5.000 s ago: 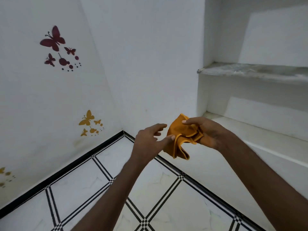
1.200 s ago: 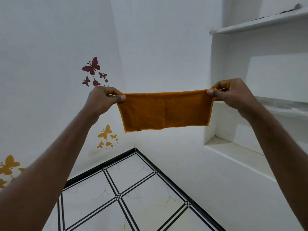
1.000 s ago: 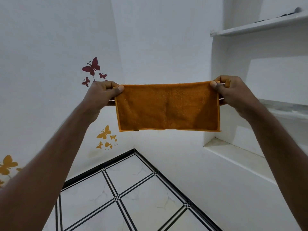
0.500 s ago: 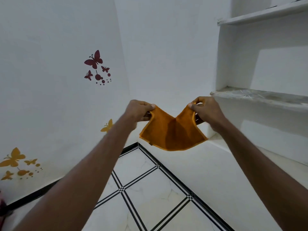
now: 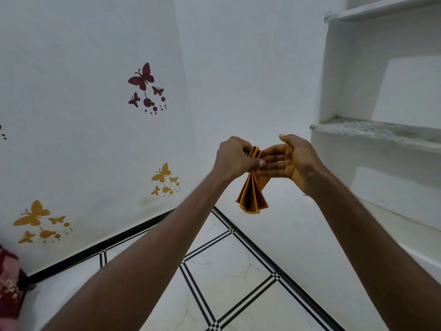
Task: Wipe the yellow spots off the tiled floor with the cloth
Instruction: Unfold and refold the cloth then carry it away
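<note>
White room corner: two plain walls carrying butterfly decals (image 5: 142,77), built-in shelves (image 5: 372,130) to my right, and a white tiled floor (image 5: 222,273) with black grid lines and a black border along the wall foot. No yellow spots are visible on the floor area in view; I cannot say where they lie.

Change noted: half a second ago I held the cloth (image 5: 251,194) by its two upper corners with a sag between my hands; one second ago it was stretched flat. Now the corners are brought together and the cloth is folded in half, its layers hanging as a narrow fan.

My left hand (image 5: 235,160) is closed on the gathered top edge, thumb and fingers pinching it. My right hand (image 5: 296,161) is open, fingers extended flat against the upper part of the fold, not gripping.

Position: the cloth is in the air, well above the floor, in front of the wall corner; nothing carries it but the left hand.

Orientation: long axis near vertical, pinched end up, loose lower edges pointing down toward the floor and splayed slightly.

Judgement: this is preparation only. The cloth is being made into a pad; wiping has not begun, and the pad must yet be brought down to the floor.
</note>
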Available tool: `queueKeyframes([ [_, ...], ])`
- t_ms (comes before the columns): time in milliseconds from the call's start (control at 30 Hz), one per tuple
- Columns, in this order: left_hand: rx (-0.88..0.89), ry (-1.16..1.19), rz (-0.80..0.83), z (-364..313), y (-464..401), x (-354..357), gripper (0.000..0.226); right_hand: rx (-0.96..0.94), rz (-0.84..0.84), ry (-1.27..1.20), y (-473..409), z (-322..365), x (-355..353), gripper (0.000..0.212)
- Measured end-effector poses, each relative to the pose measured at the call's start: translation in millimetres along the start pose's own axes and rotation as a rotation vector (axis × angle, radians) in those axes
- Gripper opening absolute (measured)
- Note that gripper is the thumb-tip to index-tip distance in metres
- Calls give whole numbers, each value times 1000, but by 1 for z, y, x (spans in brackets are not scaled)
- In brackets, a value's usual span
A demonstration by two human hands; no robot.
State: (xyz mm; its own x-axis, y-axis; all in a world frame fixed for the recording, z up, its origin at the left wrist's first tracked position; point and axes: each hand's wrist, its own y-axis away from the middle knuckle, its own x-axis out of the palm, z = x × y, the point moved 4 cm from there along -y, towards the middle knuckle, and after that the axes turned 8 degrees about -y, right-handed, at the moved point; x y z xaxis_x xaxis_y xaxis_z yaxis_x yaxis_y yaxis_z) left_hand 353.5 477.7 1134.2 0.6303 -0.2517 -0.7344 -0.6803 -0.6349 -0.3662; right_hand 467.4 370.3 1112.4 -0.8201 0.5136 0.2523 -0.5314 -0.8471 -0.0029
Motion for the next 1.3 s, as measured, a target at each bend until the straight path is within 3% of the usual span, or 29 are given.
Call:
queueKeyframes([
  [67, 6, 31, -28, -7, -1, -7, 17, -76, -13, 5, 2, 6, -11, 48],
  [167, -16, 104, -76, -19, 1, -23, 14, -254, -283, 76, -1, 1, -43, 40],
  [233, 8, 195, -81, -31, 2, -37, 14, -213, -336, 21, 1, -14, -57, 49],
  [367, -6, 208, -223, -34, -1, -56, 16, 186, 23, -528, 8, -57, -38, 88],
  [433, -104, 116, -253, -17, -1, -46, 24, 234, 185, -707, 20, -60, -23, 90],
  [500, -195, 1, -243, 5, 7, -29, 33, 253, 205, -722, 32, -56, -14, 89],
  [633, -322, 22, -109, 40, 32, 1, 39, 260, 52, -358, 50, -52, -14, 52],
  [733, -350, 222, -29, 48, 46, 6, 34, 304, -27, -220, 65, -56, -16, 52],
  [833, -366, 454, 51, 54, 59, 5, 36, 291, -50, -223, 81, -46, -11, 40],
  [967, -379, 740, 360, 63, 81, 21, 53, 270, -99, -224, 102, -42, -5, 41],
  [1167, -329, 853, 580, 34, 117, 87, 60, 232, -338, -262, 186, -56, -58, 28],
  [1300, -319, 882, 762, -22, 155, 156, 57, 205, -554, -310, 281, -64, -120, 43],
])
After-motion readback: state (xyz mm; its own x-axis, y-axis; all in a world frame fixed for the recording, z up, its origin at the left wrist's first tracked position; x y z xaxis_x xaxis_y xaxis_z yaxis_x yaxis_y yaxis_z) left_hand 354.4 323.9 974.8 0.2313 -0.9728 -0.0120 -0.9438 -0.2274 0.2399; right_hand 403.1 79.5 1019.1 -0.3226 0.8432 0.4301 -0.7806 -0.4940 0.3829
